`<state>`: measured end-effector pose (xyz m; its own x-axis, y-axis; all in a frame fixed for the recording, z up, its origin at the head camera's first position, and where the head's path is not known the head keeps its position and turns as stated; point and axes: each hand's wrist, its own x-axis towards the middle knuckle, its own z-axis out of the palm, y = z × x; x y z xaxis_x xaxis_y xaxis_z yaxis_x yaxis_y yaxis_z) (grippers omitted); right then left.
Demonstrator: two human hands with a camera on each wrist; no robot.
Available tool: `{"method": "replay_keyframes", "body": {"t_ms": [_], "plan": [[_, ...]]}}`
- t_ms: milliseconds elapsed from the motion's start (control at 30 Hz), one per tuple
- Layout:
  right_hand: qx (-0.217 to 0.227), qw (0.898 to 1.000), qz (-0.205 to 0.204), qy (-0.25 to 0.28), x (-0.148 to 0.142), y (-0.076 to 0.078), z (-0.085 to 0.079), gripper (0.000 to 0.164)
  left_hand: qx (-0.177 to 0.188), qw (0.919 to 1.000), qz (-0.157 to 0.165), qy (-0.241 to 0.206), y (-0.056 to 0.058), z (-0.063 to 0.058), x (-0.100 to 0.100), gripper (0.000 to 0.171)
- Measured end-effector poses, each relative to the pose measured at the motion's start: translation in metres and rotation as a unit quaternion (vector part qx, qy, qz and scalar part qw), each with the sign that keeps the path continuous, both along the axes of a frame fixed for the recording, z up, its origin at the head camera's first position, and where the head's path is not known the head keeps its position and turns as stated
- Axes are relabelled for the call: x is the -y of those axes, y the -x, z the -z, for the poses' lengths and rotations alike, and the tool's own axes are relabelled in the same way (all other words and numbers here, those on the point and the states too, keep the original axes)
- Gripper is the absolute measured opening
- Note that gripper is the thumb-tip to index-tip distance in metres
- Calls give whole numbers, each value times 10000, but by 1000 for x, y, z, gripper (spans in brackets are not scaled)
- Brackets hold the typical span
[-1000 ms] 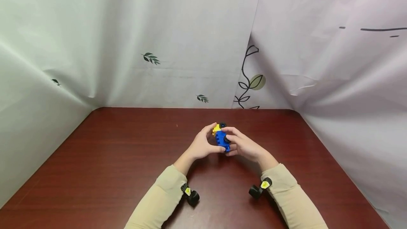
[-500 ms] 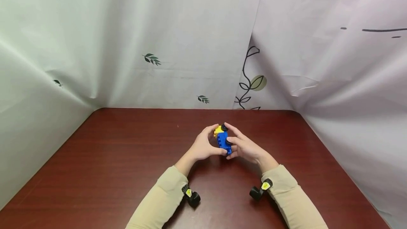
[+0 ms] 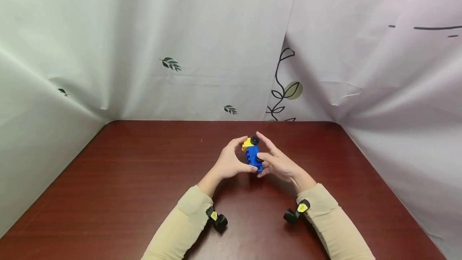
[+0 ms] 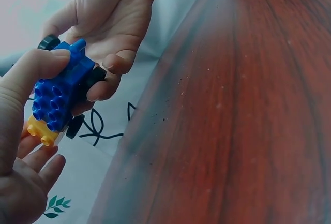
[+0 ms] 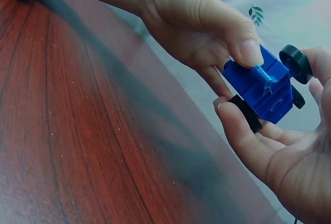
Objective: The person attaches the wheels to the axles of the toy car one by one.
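Note:
Both hands hold a toy block car (image 3: 253, 156) above the table. It has a blue studded body (image 4: 56, 100), a yellow studded block (image 4: 43, 131) at its far end and black wheels (image 5: 295, 61). My left hand (image 3: 229, 163) pinches it lengthwise, its thumb (image 4: 49, 61) on the blue near end and its fingers at the yellow end. On the other side, my right hand (image 3: 283, 167) grips a wheel (image 5: 245, 114) between thumb and fingers. Its index finger stretches along beside the far wheel (image 3: 254, 140). Fingers partly hide the underside.
A dark red-brown wooden table (image 3: 144, 196) extends beneath the hands. Whitish sheets (image 3: 202, 43) printed with leaves and vines hang behind and along both sides. Each sleeved wrist carries a small black camera (image 3: 219, 223).
My right index finger has straightened away from the car's side toward the far wheel, which shows more now. The car stays between both hands, shifting only slightly.

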<state>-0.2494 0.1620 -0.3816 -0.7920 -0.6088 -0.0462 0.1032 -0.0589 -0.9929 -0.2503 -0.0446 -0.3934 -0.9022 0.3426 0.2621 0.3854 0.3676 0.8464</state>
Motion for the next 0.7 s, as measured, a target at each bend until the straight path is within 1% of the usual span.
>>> {"method": "replay_keyframes", "body": {"t_ms": [133,200,267,367,433,500,600,700], "plan": [[-224,9997,53,41,2,-1,0,66,-66,9999,-62,-124,1,-1,0,93],[-282,9995,38,104,3,-1,0,67,-32,9998,-107,-165,1,0,-1,93],[-272,9995,10,156,3,0,1,67,11,9997,-150,-169,1,-1,0,93],[-141,9998,35,128,3,1,3,66,114,9996,-215,-170,2,-1,0,93],[-80,9999,108,33,3,2,2,65,126,9995,-249,-125,2,-2,1,93],[-133,9996,203,-146,3,3,1,64,153,9995,-276,-94,3,-3,1,92],[-481,9967,378,-532,2,4,-1,64,210,9993,-318,-28,5,-4,3,93],[-1050,9873,605,-1030,1,4,-2,64,285,9991,-319,20,5,-5,4,95]]}}
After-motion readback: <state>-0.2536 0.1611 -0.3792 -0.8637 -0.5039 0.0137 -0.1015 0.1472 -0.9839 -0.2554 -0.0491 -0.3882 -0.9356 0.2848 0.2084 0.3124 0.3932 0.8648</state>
